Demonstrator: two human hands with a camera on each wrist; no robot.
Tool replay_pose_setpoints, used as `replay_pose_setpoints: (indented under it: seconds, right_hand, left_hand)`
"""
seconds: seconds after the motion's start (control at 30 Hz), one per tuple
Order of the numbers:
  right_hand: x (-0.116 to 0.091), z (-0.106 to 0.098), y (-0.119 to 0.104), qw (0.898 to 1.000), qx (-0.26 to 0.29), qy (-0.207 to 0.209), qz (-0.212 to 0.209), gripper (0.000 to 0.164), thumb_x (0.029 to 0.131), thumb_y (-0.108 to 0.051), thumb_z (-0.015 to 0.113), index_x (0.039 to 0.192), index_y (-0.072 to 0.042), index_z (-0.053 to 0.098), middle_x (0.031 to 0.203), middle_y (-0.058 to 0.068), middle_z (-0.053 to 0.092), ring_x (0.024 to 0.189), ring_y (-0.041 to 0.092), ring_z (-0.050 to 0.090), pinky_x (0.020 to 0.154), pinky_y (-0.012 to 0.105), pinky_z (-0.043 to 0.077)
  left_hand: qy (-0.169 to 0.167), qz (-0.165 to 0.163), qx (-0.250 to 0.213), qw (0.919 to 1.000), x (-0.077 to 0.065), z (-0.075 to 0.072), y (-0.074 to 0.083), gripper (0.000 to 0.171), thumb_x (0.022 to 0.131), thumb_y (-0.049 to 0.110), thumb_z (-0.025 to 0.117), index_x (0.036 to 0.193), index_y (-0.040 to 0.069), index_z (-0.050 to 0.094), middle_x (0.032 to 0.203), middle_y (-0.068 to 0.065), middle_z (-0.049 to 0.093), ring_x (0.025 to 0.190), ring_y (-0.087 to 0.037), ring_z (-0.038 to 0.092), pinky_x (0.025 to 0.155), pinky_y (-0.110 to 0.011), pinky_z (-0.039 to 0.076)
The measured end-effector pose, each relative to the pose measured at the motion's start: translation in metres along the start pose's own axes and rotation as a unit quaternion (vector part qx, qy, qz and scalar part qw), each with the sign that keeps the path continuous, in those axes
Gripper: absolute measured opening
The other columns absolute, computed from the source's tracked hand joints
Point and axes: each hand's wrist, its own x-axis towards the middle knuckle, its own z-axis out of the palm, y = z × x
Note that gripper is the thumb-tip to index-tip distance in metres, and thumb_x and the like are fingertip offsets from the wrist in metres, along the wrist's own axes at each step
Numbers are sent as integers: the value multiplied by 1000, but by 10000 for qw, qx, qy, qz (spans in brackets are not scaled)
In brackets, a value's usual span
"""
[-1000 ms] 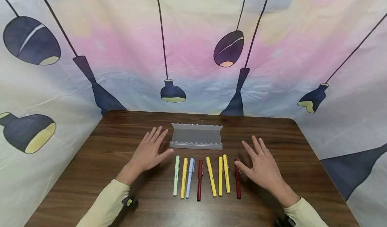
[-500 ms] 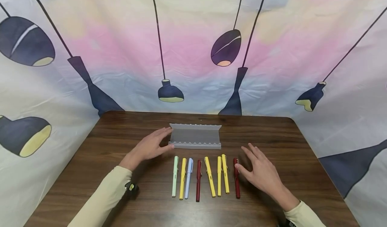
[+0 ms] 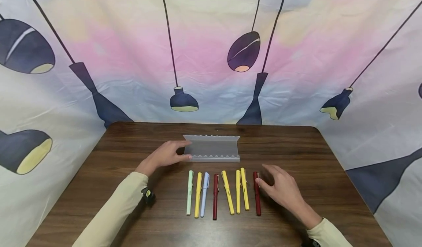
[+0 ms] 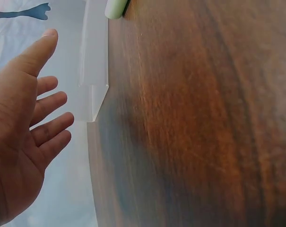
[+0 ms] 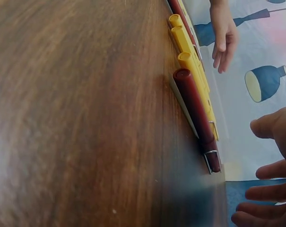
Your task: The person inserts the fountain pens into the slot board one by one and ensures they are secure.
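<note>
My left hand (image 3: 166, 154) is over the left end of a grey pen holder (image 3: 214, 150) with scalloped edges. Thumb and fingers are spread apart there; the left wrist view shows nothing in that hand (image 4: 24, 109). Whether it touches the holder I cannot tell. In front of the holder lies a row of pens: a mint green pen (image 3: 189, 193), several yellow pens including one at the left (image 3: 198, 195), a light blue pen (image 3: 204, 194), and two dark red pens (image 3: 215, 197). Beside the rightmost dark red pen (image 5: 195, 104) hovers my right hand (image 3: 283, 186), fingers loosely bent, holding nothing.
The dark wooden table (image 3: 132, 137) has rounded far corners. Behind it hangs a pastel cloth (image 3: 211, 56) printed with dark lamps. A small black device (image 3: 148, 195) is strapped at my left wrist.
My left hand has moved right to the holder's left end, its fingers closing somewhat from a flat spread. My right hand has lowered slightly and its fingers have bent. Pens and holder stay put.
</note>
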Motion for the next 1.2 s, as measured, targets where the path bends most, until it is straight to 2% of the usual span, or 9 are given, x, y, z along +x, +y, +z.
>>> replay_pose_setpoints:
  seconds: [0.2,0.33,0.43,0.53,0.87,1.2]
  right_hand:
    - [3,5,0,9991,189,-238,304,52,91,-38,78,128,-2,69,121,19,71,112,39,68,91,61,53]
    - [6,9,0,9973,302,-448,507,47,91,-36,79,124,-3,72,102,10,73,91,26,68,81,51,55]
    - [8,12,0,9960,402,-525,606,43,90,-34,79,121,-4,73,89,2,69,76,13,59,70,40,52]
    - [9,15,0,9950,499,-527,692,42,90,-33,80,118,-3,74,86,-1,69,73,8,57,68,35,51]
    - [11,22,-2,9901,696,-663,1021,41,89,-32,81,114,1,75,71,-6,63,59,8,50,60,28,42]
    - [13,26,-6,9874,752,-794,1140,49,86,-31,83,118,4,72,63,-7,58,53,8,50,51,24,35]
  left_hand:
    - [-114,-39,-151,9998,8,6,-10,69,96,53,68,145,6,58,147,-13,57,134,-32,56,109,-53,46]
    - [-122,-84,-182,9997,12,8,-16,66,95,54,68,142,8,62,145,-12,60,132,-30,58,107,-52,48]
    - [-132,-88,-201,9997,14,8,-17,64,95,53,69,140,8,64,143,-13,61,131,-31,59,106,-52,49]
    - [-156,-68,-219,9996,15,8,-16,65,95,54,69,138,6,65,142,-15,62,130,-33,59,106,-53,49]
    - [-275,-216,-348,9988,19,11,-18,62,95,52,68,135,5,67,139,-14,64,130,-31,59,106,-51,48]
    - [-302,-91,-267,9991,19,11,-18,62,96,52,68,134,3,67,138,-17,64,131,-34,58,107,-52,48]
